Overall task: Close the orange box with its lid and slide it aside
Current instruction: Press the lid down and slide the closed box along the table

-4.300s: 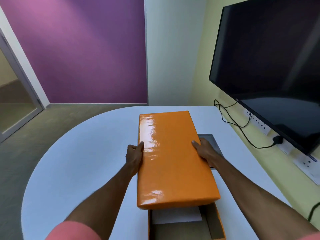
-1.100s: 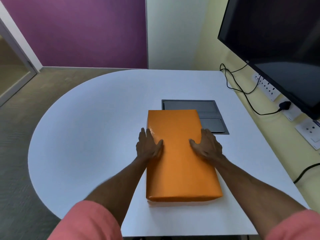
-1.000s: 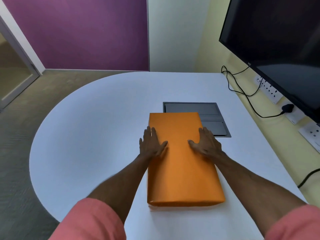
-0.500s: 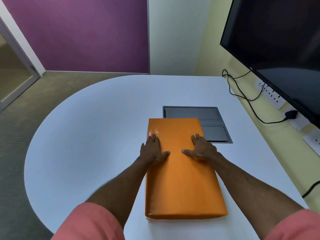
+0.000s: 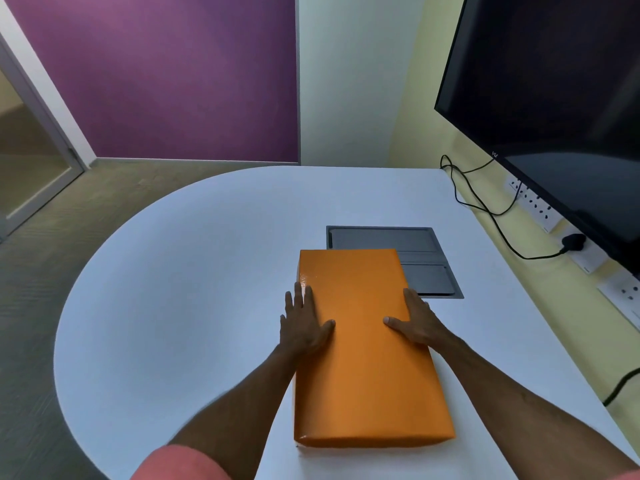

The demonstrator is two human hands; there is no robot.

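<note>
On the white bench point(image 5: 180, 306) the orange box point(image 5: 367, 375) sits lidded, left hand point(image 5: 304, 323) and right hand point(image 5: 415, 323) pressing flat on its long edges, fingers point(image 5: 298, 296) spread, gripping nothing.

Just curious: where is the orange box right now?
The orange box lies on the white table, under both hands, its far end overlapping the grey panel.

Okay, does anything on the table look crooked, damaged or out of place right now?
Nothing much. The orange lid sits fully on its box, both hands flat on top. Its far right corner overlaps the grey hatch set in the white table, and it lies slightly askew to that hatch.
</note>
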